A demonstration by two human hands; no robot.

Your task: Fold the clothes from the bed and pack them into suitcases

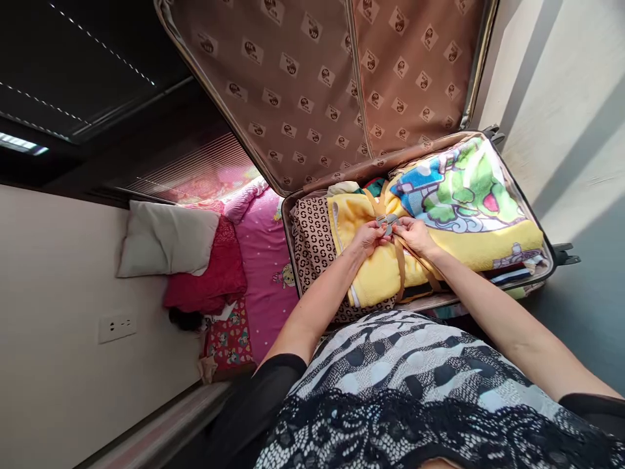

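We have both hands at a grey buckle (387, 223) above the packed clothes, in the middle of the open suitcase (303, 88). Our left hand (371, 238) pinches the buckle's left side between thumb and fingers; our right hand (415, 237) grips its right side, beside the tan luggage straps (400, 268). Whether the buckle's halves are locked together, we cannot tell, as our fingers cover part of it.

The straps cross a folded yellow towel (375, 283) just under our hands. To its right we see a yellow cartoon-print blanket (476, 189), green and blue on its far part, and to its left a brown monogram-print cloth (313, 228). The suitcase lid stands raised on the far side, its brown lining printed with logos.

Left of the suitcase lies a magenta polka-dot bedsheet (266, 257), and farther left a pale grey pillow (168, 240) rests on a crimson blanket (208, 286). A wall socket (117, 327) sits on the left wall.
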